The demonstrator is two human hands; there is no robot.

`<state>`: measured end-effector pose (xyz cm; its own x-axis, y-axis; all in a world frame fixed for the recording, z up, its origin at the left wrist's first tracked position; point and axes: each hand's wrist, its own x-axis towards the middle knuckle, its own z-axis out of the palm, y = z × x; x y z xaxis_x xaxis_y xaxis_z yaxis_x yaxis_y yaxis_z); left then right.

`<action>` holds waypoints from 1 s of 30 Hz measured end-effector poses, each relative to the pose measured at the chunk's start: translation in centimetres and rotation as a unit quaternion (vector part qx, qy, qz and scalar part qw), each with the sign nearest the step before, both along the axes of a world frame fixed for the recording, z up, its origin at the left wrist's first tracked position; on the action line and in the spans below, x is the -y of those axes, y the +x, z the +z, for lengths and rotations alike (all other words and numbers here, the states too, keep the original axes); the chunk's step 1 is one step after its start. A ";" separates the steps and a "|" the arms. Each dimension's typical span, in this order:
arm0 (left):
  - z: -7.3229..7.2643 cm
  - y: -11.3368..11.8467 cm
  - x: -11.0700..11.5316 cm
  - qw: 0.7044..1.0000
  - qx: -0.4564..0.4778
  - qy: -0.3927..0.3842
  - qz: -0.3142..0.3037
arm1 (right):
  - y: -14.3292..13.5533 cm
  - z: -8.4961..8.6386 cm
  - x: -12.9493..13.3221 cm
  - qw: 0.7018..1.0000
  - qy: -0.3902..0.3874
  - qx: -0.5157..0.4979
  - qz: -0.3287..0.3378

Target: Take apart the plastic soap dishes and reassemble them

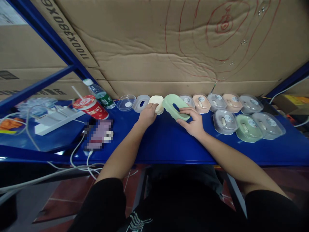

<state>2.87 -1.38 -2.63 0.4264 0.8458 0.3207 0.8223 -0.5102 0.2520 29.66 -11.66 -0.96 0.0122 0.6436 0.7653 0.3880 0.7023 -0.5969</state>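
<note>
Head view, centre of frame: left hand (147,116) rests on the blue metal shelf top (164,141), fingers curled onto a cream oval plastic soap-box base (156,103), touching its near edge. Right hand (193,124) grips a pale green oval plastic tray w/ a slot hole (174,106), tilted up on edge, thumb on top, fingers under; the tray sits just right of the cream base, near the cardboard back wall (169,58).

Left of the cream base, along the wall: a frosted clear plastic insert w/ slot (141,103), then a clear plastic lid (126,102). Upper left of frame: green-label plastic water bottle (99,94) lying tilted, red paper cup w/ straw (90,106) beside it, white power strip w/ cables (56,119) further left. A blurred-out item lies mid-left on the shelf, can't tell what.

Right half of frame: rows of closed soap boxes w/ clear lids (241,112), pink, grey & green ones, back row by the wall, front row nearer the shelf edge, well apart from both hands

Bottom of frame: black sleeves, red tiled floor under the shelf
</note>
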 end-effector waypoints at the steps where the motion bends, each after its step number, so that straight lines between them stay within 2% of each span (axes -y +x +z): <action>1: 0.0 0.0 0.0 1.000 0.001 0.005 -0.002 | 0.0 0.0 0.0 1.000 0.004 0.002 0.000; 12: 0.1 0.7 0.1 1.000 0.018 0.015 -0.022 | 0.0 -0.2 0.0 0.999 0.009 0.032 -0.003; 17: 0.9 1.0 0.6 0.993 0.096 0.069 -0.023 | 0.1 -0.6 0.0 0.999 -0.002 0.048 -0.010; 23: 1.4 3.3 3.4 0.971 0.171 0.022 -0.167 | -0.1 -1.7 -0.4 0.999 -0.034 0.030 -0.025; 26: 1.1 4.8 4.8 0.959 0.202 0.038 -0.195 | -0.9 -2.3 -0.5 0.997 -0.075 0.022 0.010; 30: 0.9 5.5 5.4 0.957 0.168 0.101 -0.213 | -1.5 -2.3 -0.6 0.987 -0.082 0.085 0.112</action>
